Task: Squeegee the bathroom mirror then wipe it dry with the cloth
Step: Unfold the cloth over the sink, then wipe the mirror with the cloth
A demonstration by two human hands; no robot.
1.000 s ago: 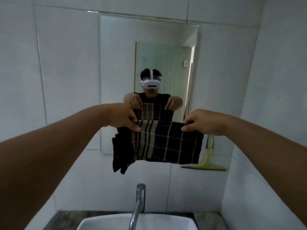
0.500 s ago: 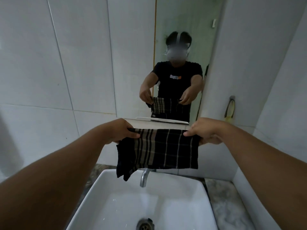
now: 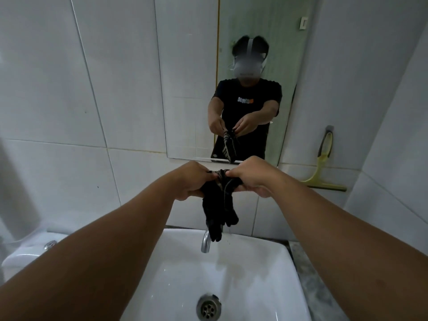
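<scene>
Both hands are coming together now: where the cloth (image 3: 221, 200) was stretched flat between them half a second ago, it is being gathered into a dark bunched rope. The left hand (image 3: 191, 180) and right hand (image 3: 251, 178) are closing tightly on its upper end, nearly touching each other, with the loose tail hanging down in front of the tap (image 3: 205, 242) and over the sink (image 3: 266, 274). A few drops seem to be falling beside the tail, so the fabric is probably damp and the hands are likely wringing it.

The cloth is handling as soft, limp and light; it is folding wherever it is unsupported and will carry extra weight while wet. Gripping it as a twisted bundle suits squeezing, but for wiping it will be better opened out and held as a flat pad under the palm, away from the dangling corners.

The mirror (image 3: 190, 89) is standing on the wall directly ahead, above the sink, reflecting the person. The squeegee (image 3: 323, 167) is hanging on the tiled wall to the right of the mirror, untouched by either hand, which suggests the squeegee stage is already done.
</scene>
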